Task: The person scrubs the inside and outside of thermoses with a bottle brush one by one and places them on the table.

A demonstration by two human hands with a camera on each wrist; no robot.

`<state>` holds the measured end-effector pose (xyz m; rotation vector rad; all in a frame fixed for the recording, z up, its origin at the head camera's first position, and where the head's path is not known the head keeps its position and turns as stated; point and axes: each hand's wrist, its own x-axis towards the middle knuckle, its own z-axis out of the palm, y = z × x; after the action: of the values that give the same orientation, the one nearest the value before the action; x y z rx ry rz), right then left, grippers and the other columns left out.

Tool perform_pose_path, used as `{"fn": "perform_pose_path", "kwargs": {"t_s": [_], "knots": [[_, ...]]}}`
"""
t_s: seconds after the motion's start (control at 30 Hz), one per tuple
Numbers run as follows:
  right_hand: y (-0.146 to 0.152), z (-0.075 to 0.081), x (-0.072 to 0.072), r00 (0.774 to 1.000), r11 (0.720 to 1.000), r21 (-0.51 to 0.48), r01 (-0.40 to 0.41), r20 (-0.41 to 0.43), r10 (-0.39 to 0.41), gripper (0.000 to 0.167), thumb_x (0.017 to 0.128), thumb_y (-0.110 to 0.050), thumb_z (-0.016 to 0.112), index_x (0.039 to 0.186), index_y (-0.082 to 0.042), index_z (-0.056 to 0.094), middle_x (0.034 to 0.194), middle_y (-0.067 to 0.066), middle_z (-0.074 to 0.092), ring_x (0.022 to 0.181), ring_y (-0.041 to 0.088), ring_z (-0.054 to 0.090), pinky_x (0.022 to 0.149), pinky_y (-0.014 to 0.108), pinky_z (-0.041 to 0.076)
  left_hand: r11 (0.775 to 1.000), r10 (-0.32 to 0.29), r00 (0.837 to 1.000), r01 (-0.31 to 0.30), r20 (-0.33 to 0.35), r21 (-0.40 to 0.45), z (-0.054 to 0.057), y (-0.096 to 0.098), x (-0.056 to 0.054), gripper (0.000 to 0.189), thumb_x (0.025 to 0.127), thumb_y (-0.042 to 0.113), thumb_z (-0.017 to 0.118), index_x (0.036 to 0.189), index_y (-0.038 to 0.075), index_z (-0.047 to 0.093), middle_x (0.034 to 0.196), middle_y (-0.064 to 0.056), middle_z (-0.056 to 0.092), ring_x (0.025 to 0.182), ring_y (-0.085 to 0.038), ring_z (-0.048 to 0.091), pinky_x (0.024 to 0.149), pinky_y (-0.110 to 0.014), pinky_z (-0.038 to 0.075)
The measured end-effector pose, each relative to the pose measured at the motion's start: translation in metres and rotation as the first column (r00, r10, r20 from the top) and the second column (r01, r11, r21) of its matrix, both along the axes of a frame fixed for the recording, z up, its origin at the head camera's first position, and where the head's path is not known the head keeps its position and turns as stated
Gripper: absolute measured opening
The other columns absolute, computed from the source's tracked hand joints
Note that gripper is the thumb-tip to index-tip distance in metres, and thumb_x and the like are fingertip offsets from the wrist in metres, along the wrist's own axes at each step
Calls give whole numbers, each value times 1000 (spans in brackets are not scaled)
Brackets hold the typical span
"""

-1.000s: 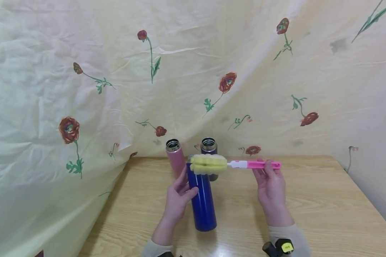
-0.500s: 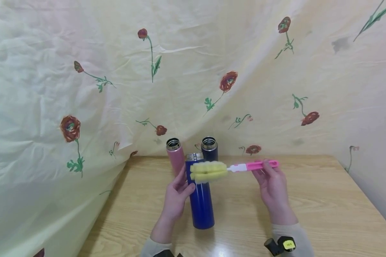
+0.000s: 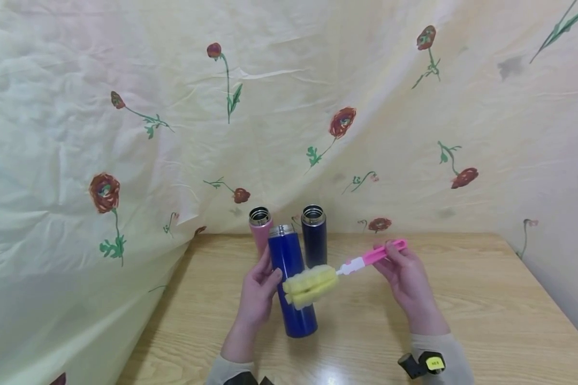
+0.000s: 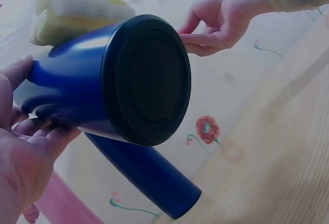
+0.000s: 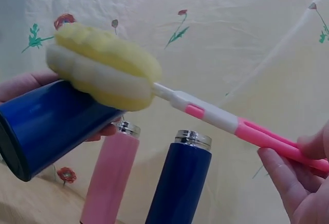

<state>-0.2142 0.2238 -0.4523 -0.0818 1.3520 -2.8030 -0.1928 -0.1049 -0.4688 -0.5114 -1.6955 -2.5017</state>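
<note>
My left hand (image 3: 259,289) grips a tall blue bottle (image 3: 285,256) round its upper part, fingers behind and thumb in front. The bottle leans, its uncapped steel neck tipped to the left; its dark round base (image 4: 149,80) faces the left wrist view. My right hand (image 3: 407,275) pinches the pink handle of a bottle brush (image 5: 277,147) between thumb and fingers. The brush's yellow and white sponge head (image 3: 310,286) points left and overlaps the blue bottle's side, outside its mouth.
Behind the held bottle stand an uncapped pink bottle (image 3: 261,230) and an uncapped navy bottle (image 3: 314,235), near the back edge of the wooden table (image 3: 481,299). A flower-patterned cloth (image 3: 279,117) hangs behind and along the left side.
The brush's sponge head has swung down from the bottle's top to its middle, tilting the brush. The blue bottle has shifted slightly left and leans more, with my left hand.
</note>
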Motion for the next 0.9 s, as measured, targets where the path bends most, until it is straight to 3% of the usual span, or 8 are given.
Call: {"fn": "perform_pose_path", "kwargs": {"t_s": [0.27,0.53,0.73,0.9], "knots": [[3,-3,-1,999,984,175,-32,-30,37,11,112,-12,55,107,-10,64,105,4,77,95,16,75,91,31,63,1000,12,1000,-13,25,28,-4,-4,-4,71,107,3,59,168,2,23,169,-22,33,140,-20,57,112,-41,51],[6,-4,-1,991,927,365,-87,-65,118,9,112,-16,58,112,-8,63,107,1,79,96,16,76,89,32,63,999,41,997,-42,63,4,-4,-9,-5,68,108,9,59,168,8,28,169,-16,39,140,-21,57,112,-39,51],[6,-5,-2,990,923,375,-88,-72,124,8,112,-16,57,112,-10,62,107,0,78,100,16,75,92,32,63,1000,13,999,-13,42,11,-6,-8,-6,68,109,8,58,169,6,26,168,-18,39,139,-22,59,112,-40,52],[7,-6,-3,997,970,238,-47,-53,61,9,113,-15,54,114,-10,62,110,0,75,103,15,73,96,31,61,999,-30,999,29,12,39,-7,-5,-6,69,108,5,57,168,1,24,166,-20,42,138,-22,60,112,-41,51]]}}
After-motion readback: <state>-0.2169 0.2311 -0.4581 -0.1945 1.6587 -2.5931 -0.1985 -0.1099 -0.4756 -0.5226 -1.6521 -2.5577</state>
